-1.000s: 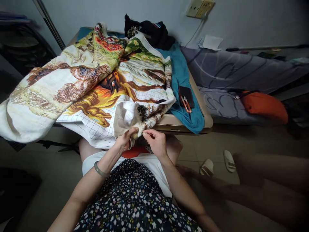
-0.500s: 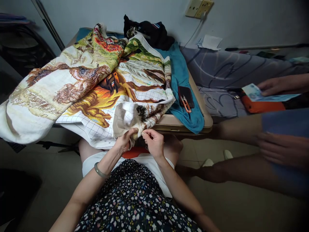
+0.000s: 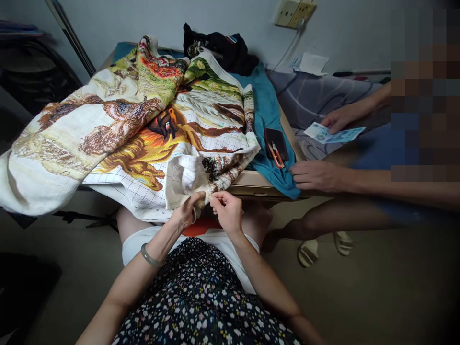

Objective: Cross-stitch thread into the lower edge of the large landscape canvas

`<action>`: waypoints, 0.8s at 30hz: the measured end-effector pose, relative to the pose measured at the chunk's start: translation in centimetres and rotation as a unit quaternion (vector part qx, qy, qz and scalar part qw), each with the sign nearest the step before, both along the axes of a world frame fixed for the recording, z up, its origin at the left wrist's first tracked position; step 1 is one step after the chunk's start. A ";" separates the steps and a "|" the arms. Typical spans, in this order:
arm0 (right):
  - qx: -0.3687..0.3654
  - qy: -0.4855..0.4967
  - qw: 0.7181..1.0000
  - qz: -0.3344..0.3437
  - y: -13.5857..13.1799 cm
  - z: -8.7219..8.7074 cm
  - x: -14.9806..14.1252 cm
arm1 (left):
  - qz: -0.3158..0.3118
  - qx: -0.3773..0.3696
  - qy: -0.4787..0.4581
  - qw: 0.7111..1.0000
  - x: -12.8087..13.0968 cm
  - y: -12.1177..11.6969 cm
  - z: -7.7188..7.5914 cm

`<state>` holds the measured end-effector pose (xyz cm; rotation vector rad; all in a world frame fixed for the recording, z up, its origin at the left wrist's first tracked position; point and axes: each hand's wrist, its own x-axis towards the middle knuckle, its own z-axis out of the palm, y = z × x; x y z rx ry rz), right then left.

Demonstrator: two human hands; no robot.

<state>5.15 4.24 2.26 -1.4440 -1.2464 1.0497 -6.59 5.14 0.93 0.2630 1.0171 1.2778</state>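
A large cross-stitch cloth (image 3: pixel 212 127), part stitched in yellow, brown and green and part bare white with grid lines, spreads over the table and hangs off its front edge. My left hand (image 3: pixel 187 210), with a bangle on the wrist, grips a rolled piece of its near edge, thumb on top. Just to the right, almost touching, my right hand (image 3: pixel 227 209) is closed in a pinch at the same edge. Whatever lies between those fingertips is too small to make out. Orange-handled thread snips (image 3: pixel 276 156) rest on a dark phone-like slab (image 3: pixel 282 143) to the right.
A teal cloth (image 3: pixel 268 103) covers the table (image 3: pixel 251 179) under the work. Black fabric (image 3: pixel 223 50) is bunched at the back. At right, another person's hand (image 3: pixel 338 120) holds a banknote-like paper (image 3: pixel 334 133); their other hand (image 3: pixel 316 176) touches the table corner. Sandals (image 3: pixel 307 253) are on the floor.
The other person has leaned in from the right. Their hand with the paper moved left, and their other hand came onto the table corner. My hands have hardly moved.
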 end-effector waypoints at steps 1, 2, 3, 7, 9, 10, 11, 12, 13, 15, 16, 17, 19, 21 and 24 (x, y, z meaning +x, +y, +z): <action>-0.009 0.013 1.000 -0.005 0.0 0.0 -0.1 | -0.004 -0.003 -0.002 1.000 0.0 0.0 0.1; -0.017 0.025 0.999 -0.009 0.1 0.0 -0.2 | -0.003 -0.004 -0.003 1.000 0.0 0.0 0.1; -0.024 0.033 0.999 -0.011 0.1 0.1 -0.2 | -0.001 -0.003 -0.003 1.000 0.0 0.0 0.1; -0.040 0.038 0.998 -0.005 0.1 0.7 -0.2 | 0.001 0.002 -0.007 1.000 0.1 0.0 -0.1; -0.046 0.035 0.998 -0.003 0.0 1.0 -0.2 | 0.004 0.005 -0.011 1.000 0.1 -0.1 -0.2; -0.047 0.033 0.998 -0.003 0.1 1.1 -0.2 | 0.007 0.007 -0.013 1.000 0.1 -0.1 -0.2; -0.048 0.034 0.998 -0.004 0.1 1.1 -0.2 | 0.009 0.009 -0.015 1.000 0.1 -0.1 -0.2; -0.047 0.036 0.998 -0.004 0.1 1.1 -0.3 | 0.009 0.009 -0.018 1.000 0.1 -0.1 -0.2; -0.046 0.040 0.998 -0.005 0.2 1.1 -0.3 | 0.006 0.008 -0.020 1.000 0.1 -0.1 -0.1; -0.045 0.051 0.998 -0.007 0.3 0.9 -0.4 | -0.003 0.003 -0.024 1.000 0.1 0.0 0.0; -0.046 0.055 0.997 -0.007 0.3 0.8 -0.4 | -0.007 -0.001 -0.023 1.000 0.1 0.0 0.1; -0.047 0.058 0.997 -0.006 0.4 0.6 -0.4 | -0.009 -0.002 -0.020 1.000 0.0 0.0 0.1; -0.051 0.059 0.997 -0.002 0.5 0.4 -0.4 | -0.011 -0.001 -0.011 1.000 0.0 0.0 0.0; -0.054 0.064 0.996 0.001 0.6 0.1 -0.4 | -0.015 0.005 -0.008 1.000 0.0 -0.1 -0.1; -0.037 0.075 0.996 -0.003 0.9 -0.1 -0.4 | -0.019 0.021 -0.007 1.000 0.0 -0.1 -0.5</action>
